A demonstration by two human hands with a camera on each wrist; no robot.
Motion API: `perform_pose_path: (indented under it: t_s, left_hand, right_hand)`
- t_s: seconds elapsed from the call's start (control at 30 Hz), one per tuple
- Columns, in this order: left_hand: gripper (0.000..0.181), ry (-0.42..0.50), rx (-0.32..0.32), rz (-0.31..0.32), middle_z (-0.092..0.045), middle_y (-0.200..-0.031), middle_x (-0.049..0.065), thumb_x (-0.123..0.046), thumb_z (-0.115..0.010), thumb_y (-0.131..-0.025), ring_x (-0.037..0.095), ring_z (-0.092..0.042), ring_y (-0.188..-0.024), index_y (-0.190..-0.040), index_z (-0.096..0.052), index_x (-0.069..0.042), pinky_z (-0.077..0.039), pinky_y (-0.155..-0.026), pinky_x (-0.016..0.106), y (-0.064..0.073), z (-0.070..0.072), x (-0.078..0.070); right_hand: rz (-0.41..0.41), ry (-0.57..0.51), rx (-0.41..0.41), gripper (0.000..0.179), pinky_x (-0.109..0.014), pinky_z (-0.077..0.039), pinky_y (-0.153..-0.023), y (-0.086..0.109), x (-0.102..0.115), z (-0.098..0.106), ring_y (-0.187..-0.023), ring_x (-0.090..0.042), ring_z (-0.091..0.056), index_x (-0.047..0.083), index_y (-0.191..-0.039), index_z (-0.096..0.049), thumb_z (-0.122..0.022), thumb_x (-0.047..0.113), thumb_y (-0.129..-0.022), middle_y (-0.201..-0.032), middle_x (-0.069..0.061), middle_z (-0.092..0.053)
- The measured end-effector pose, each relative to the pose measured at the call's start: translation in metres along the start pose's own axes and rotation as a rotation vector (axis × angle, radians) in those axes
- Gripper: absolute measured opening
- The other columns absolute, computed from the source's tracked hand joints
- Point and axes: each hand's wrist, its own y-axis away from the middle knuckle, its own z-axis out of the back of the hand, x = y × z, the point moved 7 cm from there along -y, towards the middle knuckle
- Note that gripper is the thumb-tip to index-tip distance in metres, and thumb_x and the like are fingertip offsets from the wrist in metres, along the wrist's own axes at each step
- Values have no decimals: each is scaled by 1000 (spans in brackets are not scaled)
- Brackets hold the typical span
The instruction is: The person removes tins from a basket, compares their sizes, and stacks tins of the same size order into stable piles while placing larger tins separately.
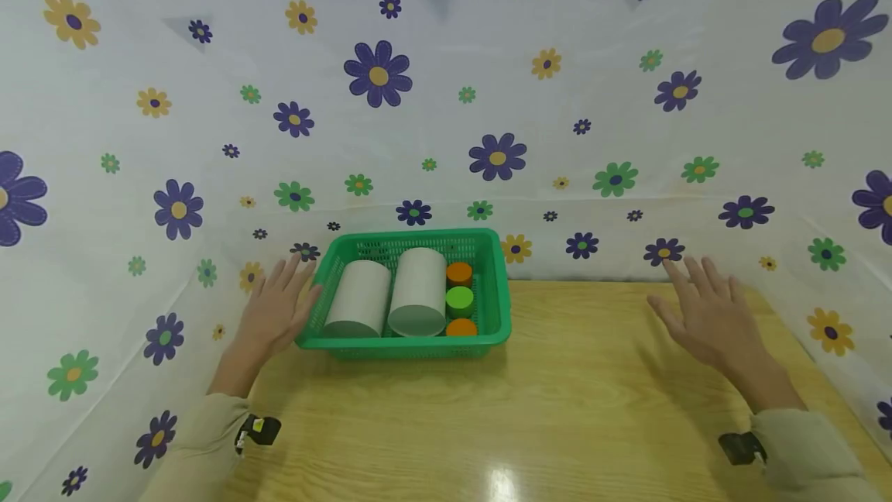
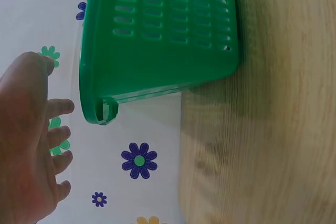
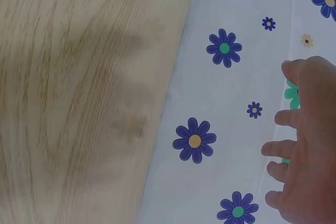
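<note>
A green plastic basket [image 1: 411, 345] with slotted walls stands on the table, left of the middle. Two white cylinders [image 1: 418, 285] lie side by side in it, and I cannot tell what they are. Along its right side sit two orange round pieces [image 1: 459, 274] and a bright green one [image 1: 460, 301] between them. My left hand [image 1: 275, 312] hovers at the basket's left side with fingers spread; the left wrist view shows it apart from the basket's rim [image 2: 90, 77]. Far to the right, my right hand [image 1: 714, 321] hangs above the table, fingers extended, holding nothing.
The wooden table [image 1: 557, 401] spreads below both hands. White cloth [image 1: 592, 99] with purple, yellow and green flowers hangs behind the table and down both sides. A bright light reflection shows near the table's front. Each sleeve carries a small black device [image 1: 265, 430] at the wrist.
</note>
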Motion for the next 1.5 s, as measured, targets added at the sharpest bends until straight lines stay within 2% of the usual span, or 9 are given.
perform_pose_path:
  t_s: [0.1, 0.23, 0.47, 0.57, 0.8, 0.9, 1.07, 1.33, 1.5]
  left_hand:
    - [63, 10, -14, -11, -24, -166, 24, -47, -34, -111, 50, -19, -150, -158, -37, -6, -10, -115, 70, 5, -2, -5]
    - [60, 45, -65, -38, -27, -164, 23, -45, -37, -110, 50, -22, -150, -157, -38, -7, -13, -115, 70, 9, -3, -14]
    - [52, 131, -267, -175, -46, -152, 25, -30, -54, -104, 48, -41, -139, -145, -53, 2, -28, -112, 63, 17, -3, -33]
    - [50, 176, -308, -202, -50, -147, 24, -27, -57, -103, 46, -47, -134, -142, -55, 4, -33, -108, 63, 23, -7, -41]
    - [48, 263, -330, -154, -46, -152, 25, -24, -60, -102, 46, -41, -139, -146, -54, -5, -29, -109, 65, 49, -13, -58]
    - [45, 324, -326, -112, -47, -151, 23, -22, -63, -101, 46, -41, -138, -144, -58, -10, -30, -106, 68, 59, -12, -63]
    - [41, 408, -298, -45, -50, -146, 20, -21, -68, -100, 45, -44, -136, -140, -63, -13, -36, -101, 69, 65, -11, -75]
    - [32, 391, -348, -99, -59, -127, 18, -13, -76, -93, 39, -54, -121, -124, -71, -6, -39, -99, 61, 70, -12, -90]
    - [32, 373, -352, -113, -64, -120, 10, -17, -81, -89, 33, -57, -115, -119, -73, -10, -33, -100, 59, 70, -17, -98]
  right_hand:
    - [-6, -15, 4, 73, -74, -7, -112, 4, 0, -1, -147, -58, -14, -2, -160, -25, -42, 47, -108, -157, -39, -24]
    - [-5, -43, -38, 70, -74, -7, -113, 9, 0, 1, -146, -59, -17, -1, -159, -25, -43, 44, -109, -155, -40, -27]
    - [3, -134, -115, 66, -73, -10, -113, 21, 7, 2, -142, -61, -21, -4, -157, -29, -49, 36, -108, -152, -41, -30]
    - [4, -187, -154, 65, -69, -7, -116, 22, 11, 5, -145, -59, -18, -2, -158, -27, -49, 34, -108, -154, -39, -29]
    - [0, -272, -195, 64, -71, -12, -114, 18, 33, 10, -148, -54, -19, 3, -159, -30, -53, 33, -107, -157, -33, -31]
    - [0, -299, -207, 64, -71, -14, -114, 14, 46, 10, -149, -53, -20, 3, -159, -32, -54, 33, -107, -158, -31, -31]
    - [18, -352, -255, 63, -68, -13, -116, 6, 62, 20, -152, -47, -18, 6, -160, -32, -53, 32, -107, -161, -27, -30]
    - [20, -417, -238, 62, -74, -20, -110, -2, 88, 17, -149, -51, -22, 7, -161, -30, -50, 33, -108, -164, -25, -26]
    - [13, -468, -210, 62, -74, -21, -110, -7, 102, 10, -151, -48, -19, 10, -162, -29, -49, 35, -109, -165, -23, -23]
